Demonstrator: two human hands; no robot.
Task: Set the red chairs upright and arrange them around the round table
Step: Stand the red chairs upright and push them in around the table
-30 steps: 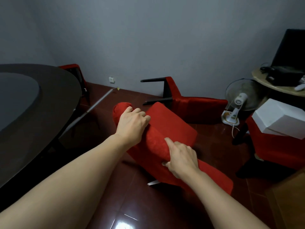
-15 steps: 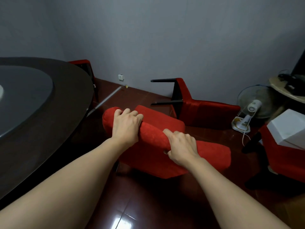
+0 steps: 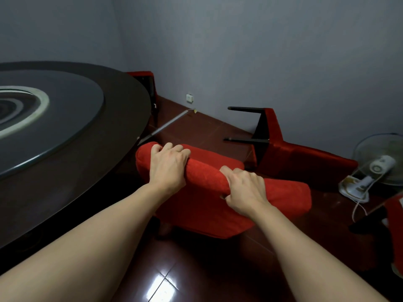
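A red upholstered chair (image 3: 207, 211) stands in front of me, close to the rim of the dark round table (image 3: 122, 118) on my left. My left hand (image 3: 168, 165) grips the padded top of its backrest near the left end. My right hand (image 3: 245, 190) grips the same top edge further right. A second red chair (image 3: 305, 160) lies tipped on its side by the far wall, its black legs pointing left. A third red chair (image 3: 144, 77) shows behind the table's far edge, mostly hidden.
A standing fan (image 3: 375, 168) with a white base and cord sits on the floor at the right. More red upholstery (image 3: 394, 225) shows at the right edge. A thin metal rod (image 3: 168, 125) lies on the glossy dark-red floor by the wall. A glass turntable (image 3: 54, 110) tops the table.
The chair in my hands has swung from tilted to upright and shifted left toward the table. Both hands kept their grip on the backrest. My view has turned left.
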